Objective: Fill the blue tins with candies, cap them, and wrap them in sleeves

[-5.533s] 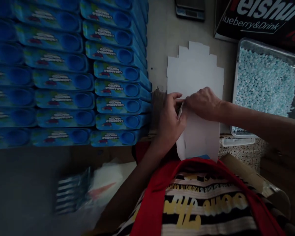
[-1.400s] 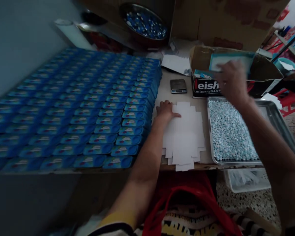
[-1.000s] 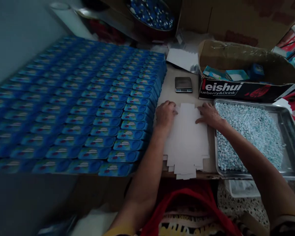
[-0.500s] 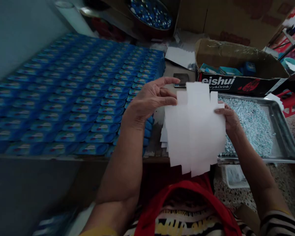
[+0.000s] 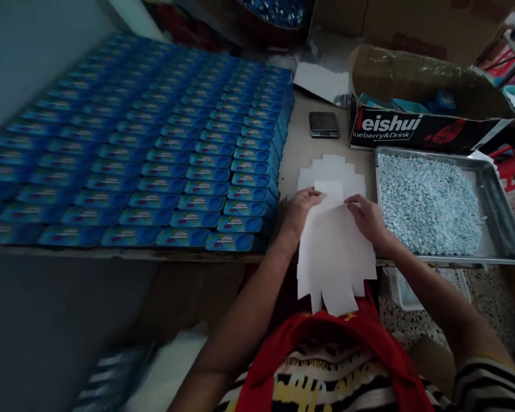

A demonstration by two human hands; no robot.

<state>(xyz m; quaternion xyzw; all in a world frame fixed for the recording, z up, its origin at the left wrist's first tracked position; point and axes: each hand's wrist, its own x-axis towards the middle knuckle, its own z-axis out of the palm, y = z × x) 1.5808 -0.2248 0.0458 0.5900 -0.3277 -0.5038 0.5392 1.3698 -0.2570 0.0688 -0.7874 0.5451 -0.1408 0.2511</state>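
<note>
Between my hands is a flat white cardboard box blank with notched, tabbed ends, its near end hanging past the table edge above my red apron. My left hand is closed in a pinch on its far left edge, near a raised tab. On the opposite side, my right hand grips the far right edge between thumb and fingers. Beneath and beyond it, more white cardboard blanks lie on the table. Whether I hold one sheet or several, I cannot tell.
Rows of blue boxes fill the table on the left. A metal tray of pale blue pellets stands at right. Behind are a small scale, a printed carton, a white sheet and a bowl of blue wrapped pieces.
Both hands have lowered the white blank from in front of me to the table. My left hand, earlier reaching at its top corner with fingers spread, now pinches its edge.
</note>
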